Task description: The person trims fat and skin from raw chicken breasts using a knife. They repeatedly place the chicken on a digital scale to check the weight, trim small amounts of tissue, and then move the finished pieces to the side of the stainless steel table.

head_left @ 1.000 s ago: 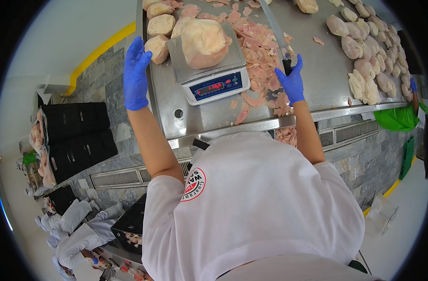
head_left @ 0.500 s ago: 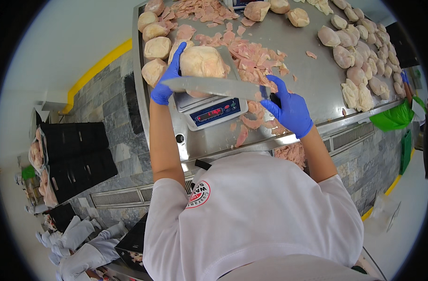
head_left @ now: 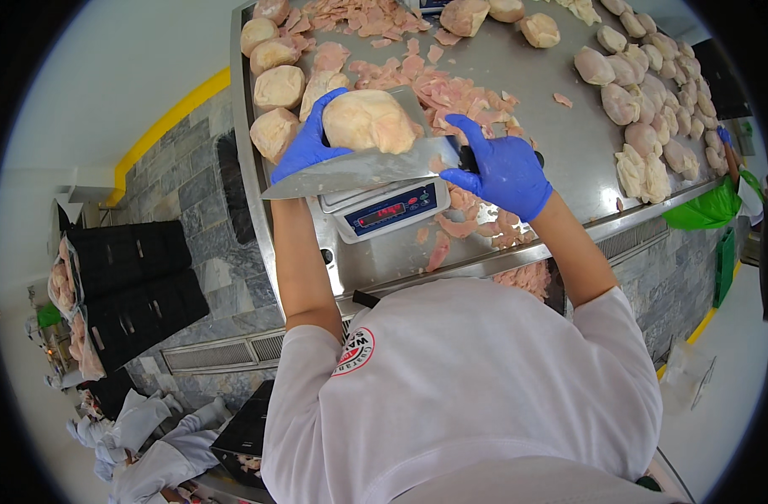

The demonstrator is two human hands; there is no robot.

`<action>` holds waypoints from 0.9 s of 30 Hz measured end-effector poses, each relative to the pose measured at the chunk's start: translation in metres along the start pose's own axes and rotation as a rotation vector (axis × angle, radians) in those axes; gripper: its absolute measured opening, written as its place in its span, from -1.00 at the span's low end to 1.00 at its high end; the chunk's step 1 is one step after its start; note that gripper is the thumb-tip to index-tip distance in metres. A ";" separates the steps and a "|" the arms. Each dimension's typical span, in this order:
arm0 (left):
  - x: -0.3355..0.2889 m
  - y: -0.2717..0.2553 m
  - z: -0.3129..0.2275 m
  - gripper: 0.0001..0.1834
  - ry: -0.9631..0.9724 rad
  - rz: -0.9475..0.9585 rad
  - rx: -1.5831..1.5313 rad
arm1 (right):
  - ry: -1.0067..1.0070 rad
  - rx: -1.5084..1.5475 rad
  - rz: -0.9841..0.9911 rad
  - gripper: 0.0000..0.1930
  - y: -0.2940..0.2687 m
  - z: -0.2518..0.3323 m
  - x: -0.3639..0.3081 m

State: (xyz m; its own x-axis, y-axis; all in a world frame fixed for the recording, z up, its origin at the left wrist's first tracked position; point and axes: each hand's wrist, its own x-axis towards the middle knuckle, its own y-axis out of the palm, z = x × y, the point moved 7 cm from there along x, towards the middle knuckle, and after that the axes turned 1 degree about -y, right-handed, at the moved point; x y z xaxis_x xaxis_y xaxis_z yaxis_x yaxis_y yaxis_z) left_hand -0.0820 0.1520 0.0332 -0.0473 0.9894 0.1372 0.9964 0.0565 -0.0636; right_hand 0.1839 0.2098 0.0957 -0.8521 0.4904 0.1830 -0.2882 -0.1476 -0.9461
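A large rounded lump of pale pink meat sits over the plate of a digital scale with a lit red display. My blue-gloved left hand is curled against the lump's left side, holding it. In my right hand, also gloved in blue, is the black handle of a long, broad knife. Its blade points left across the near side of the lump, in front of my left hand's lower part. Whether the edge touches the meat I cannot tell.
Thin meat trimmings are strewn over the steel table beside the scale. More lumps line the left edge, and many pale pieces lie at the right. Black crates stand on the floor at left. Another person's gloved hand shows far right.
The knife has come down nearer me, its tip swinging lower left. My right hand has shifted slightly left, and the lump has tilted and moved a little in my left hand.
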 end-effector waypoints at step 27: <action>-0.002 -0.008 0.007 0.03 -0.066 0.012 -0.228 | 0.194 0.315 0.243 -0.39 0.015 -0.031 0.035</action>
State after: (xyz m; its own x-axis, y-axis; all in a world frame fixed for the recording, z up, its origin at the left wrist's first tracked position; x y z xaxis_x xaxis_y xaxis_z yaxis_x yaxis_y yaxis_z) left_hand -0.0902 0.1506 0.0262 -0.0321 0.9968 0.0728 0.9868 0.0200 0.1608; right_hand 0.1635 0.2511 0.0794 -0.8224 0.5567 -0.1169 -0.2343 -0.5188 -0.8222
